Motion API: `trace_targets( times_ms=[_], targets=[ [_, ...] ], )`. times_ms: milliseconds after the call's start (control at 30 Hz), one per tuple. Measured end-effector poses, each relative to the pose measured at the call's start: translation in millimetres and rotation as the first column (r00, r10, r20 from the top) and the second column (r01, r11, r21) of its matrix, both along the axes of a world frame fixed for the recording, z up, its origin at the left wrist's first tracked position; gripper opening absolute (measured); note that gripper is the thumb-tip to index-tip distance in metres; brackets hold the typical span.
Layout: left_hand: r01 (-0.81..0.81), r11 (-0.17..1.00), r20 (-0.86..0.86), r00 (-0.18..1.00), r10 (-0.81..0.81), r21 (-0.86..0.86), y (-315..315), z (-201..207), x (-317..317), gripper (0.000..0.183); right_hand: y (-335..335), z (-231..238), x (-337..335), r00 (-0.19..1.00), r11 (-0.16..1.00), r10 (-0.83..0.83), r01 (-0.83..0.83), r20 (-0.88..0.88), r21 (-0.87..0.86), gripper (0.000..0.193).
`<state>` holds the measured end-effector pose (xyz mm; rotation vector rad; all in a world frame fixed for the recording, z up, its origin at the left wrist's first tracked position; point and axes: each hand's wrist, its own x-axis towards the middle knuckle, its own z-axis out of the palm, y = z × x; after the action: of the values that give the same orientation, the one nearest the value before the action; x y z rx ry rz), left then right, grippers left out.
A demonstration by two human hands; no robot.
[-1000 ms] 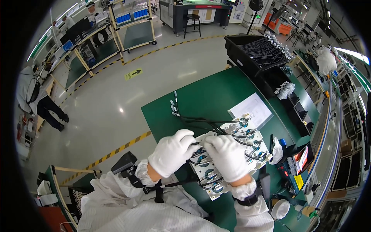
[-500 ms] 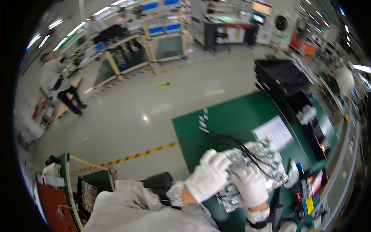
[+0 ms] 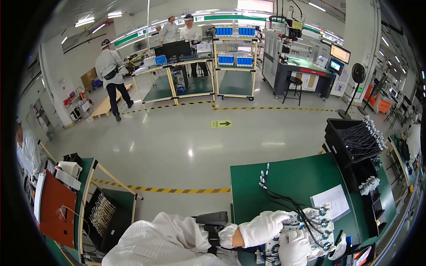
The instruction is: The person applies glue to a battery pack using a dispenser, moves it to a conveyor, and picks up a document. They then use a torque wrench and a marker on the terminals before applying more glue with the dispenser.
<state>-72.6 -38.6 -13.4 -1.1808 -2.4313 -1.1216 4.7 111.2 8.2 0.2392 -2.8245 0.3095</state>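
White plate [image 3: 327, 227]: on green table [image 3: 301, 177], beside paper [image 3: 330, 201].
Left hand [image 3: 265, 228]: over plate; grip unclear.
Right hand [image 3: 294, 249]: curled over plate; grip unclear.
Room: between cables [image 3: 286, 200], black bin [image 3: 336, 144] and table's far edge.

Head-worn, looks forward and down from close above and behind the gloved fingers [image 3: 279, 217]; takes in the table [image 3: 293, 176] beneath them and the floor [image 3: 168, 150] well beyond.

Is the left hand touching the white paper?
Apart. In the head view, black cables show between the left hand and the white paper.
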Motion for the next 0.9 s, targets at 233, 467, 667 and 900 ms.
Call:
trace_targets(
  times_ms=[233,467,667,900],
  targets=[
    [0.03,0.998,-0.083,0.996,-0.034,-0.046,-13,30,-2,0.043,7,1,0,0.987,0.945,-0.124,0.087,-0.098,-0.317,0.019],
    [0.033,0.985,-0.061,0.997,-0.044,-0.169,-21,36,39,0.02,26,11,13,0.994,0.998,0.057,-0.055,0.098,-0.028,0.012],
    [0.061,0.955,-0.101,0.99,-0.094,-0.289,-7,32,53,0.02,32,14,14,0.963,0.979,0.2,-0.201,0.18,-0.009,0.013],
    [0.109,0.979,-0.048,0.992,-0.119,-0.174,-2,24,38,0.017,25,6,22,0.976,0.972,0.217,-0.219,0.027,0.087,0.015]
  ],
)
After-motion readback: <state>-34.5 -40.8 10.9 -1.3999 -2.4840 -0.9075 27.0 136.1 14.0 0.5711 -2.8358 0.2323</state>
